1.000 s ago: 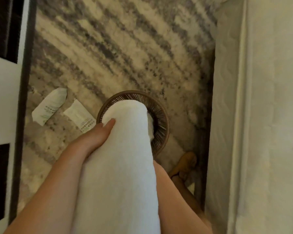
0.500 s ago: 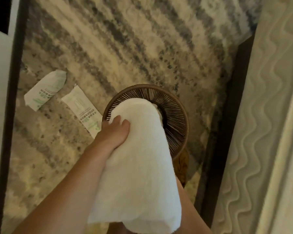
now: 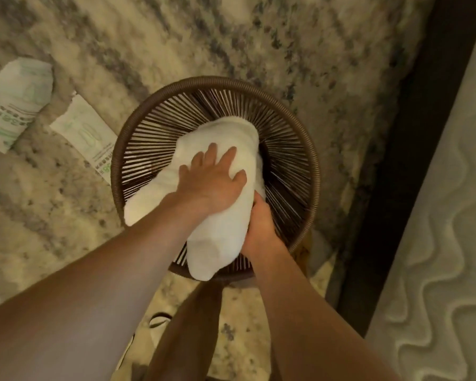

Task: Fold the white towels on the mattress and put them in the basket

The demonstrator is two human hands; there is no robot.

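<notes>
A folded white towel (image 3: 220, 235) lies slanted inside the round brown wicker basket (image 3: 312, 149) on the carpet. My left hand (image 3: 213, 178) rests flat on top of the towel with its fingers spread, pressing it down. My right hand (image 3: 261, 224) is at the towel's right side inside the basket, fingers tucked under the cloth and gripping it. The towel's near end sticks out over the basket's front rim. The quilted mattress (image 3: 448, 243) runs along the right edge.
Two white paper packets (image 3: 17, 103) (image 3: 87, 133) lie on the mottled grey carpet (image 3: 176, 37) left of the basket. A dark gap (image 3: 396, 160) separates the carpet from the mattress. My leg (image 3: 187, 325) stands just before the basket.
The towel went from being held above the basket down into it. My left hand shifted from the towel's side to its top, and my right hand came into sight at its right side.
</notes>
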